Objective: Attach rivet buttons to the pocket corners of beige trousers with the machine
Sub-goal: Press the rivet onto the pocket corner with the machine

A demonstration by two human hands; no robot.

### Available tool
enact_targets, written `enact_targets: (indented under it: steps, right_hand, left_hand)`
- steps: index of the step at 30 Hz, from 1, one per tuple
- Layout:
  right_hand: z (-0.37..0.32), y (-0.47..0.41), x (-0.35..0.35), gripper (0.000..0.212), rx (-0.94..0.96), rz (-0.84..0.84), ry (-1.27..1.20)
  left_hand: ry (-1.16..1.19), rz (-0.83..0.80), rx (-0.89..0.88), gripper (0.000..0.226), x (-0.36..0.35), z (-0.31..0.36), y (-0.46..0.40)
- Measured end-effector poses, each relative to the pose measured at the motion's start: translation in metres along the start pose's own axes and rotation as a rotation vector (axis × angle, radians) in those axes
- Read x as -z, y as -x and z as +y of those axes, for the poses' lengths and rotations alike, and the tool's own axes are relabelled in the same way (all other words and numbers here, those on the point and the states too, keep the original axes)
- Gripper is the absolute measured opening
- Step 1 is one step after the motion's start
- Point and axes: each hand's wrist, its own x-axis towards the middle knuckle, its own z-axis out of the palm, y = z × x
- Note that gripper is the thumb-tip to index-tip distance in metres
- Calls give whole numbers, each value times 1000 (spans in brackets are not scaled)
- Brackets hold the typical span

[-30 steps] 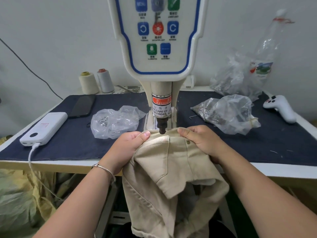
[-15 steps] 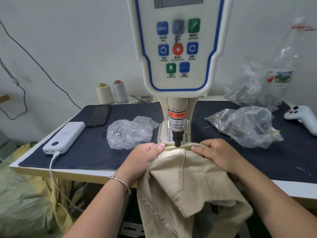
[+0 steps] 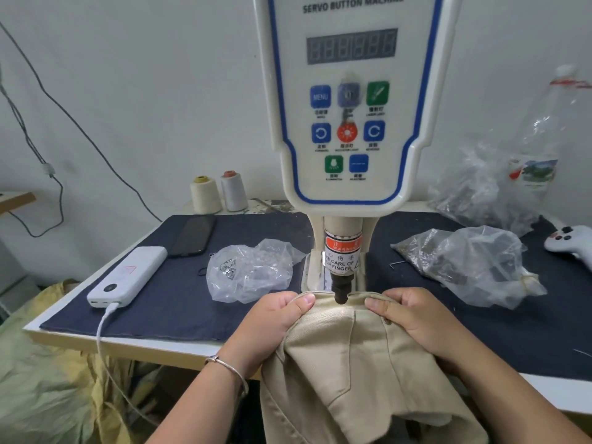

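Two hands: both grip the trousers, one on each side of the punch.
Landmark: punch = dark tip under the machine head, below the finger-warning label.
Left hand: just left of punch; thumb on top of the cloth edge, fingers curled round it, clamped on fabric.
Right hand: just right of punch; thumb on top, fingers wrapped over the folded cloth, clamped on fabric.
Trousers position: top edge pulled taut directly below the punch, the rest hanging off the front of the worktop toward the person.
Trousers look: beige twill, soft, creased; pocket seam runs down from just below the punch; faint reddish spot on cloth under the tip, likely the aiming light.
Done: one small round rivet already sits on the cloth right of the punch, beside the right thumb.
In hand: my read, lining up a pocket corner for a strike; cannot tell if the punch touches the cloth.
Left: this corner not visibly riveted; other corners hidden in folds, count unknown.
Supply: clear bag of metal parts left of punch, second bag right of it.
Risk: both thumbs close to the punch.
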Motion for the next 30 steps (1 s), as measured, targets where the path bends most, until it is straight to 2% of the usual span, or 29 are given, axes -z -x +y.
enact_targets:
  steps: [9,13,19,21,27,30]
  right_hand:
    - [2,-3,-1,56,-30,-13,-60]
    - [-2,-2,0,80,-62,-48,-129]
    - [1,-4,2,87,-81,-105,-190]
    - [1,-4,3,84,-82,-134,-176]
    - [2,-6,7,49,-119,-173,-227]
    - [2,-6,6,46,-130,-154,-236]
  left_hand:
    - [56,-2,34,68,0,-1,-2]
    - [88,7,44,69,1,-2,-4]
    - [99,19,31,75,2,-4,-4]
    - [97,25,29,76,2,-6,-4]
    - [114,7,28,90,3,-6,-4]
    - [112,-12,29,88,2,-6,-4]
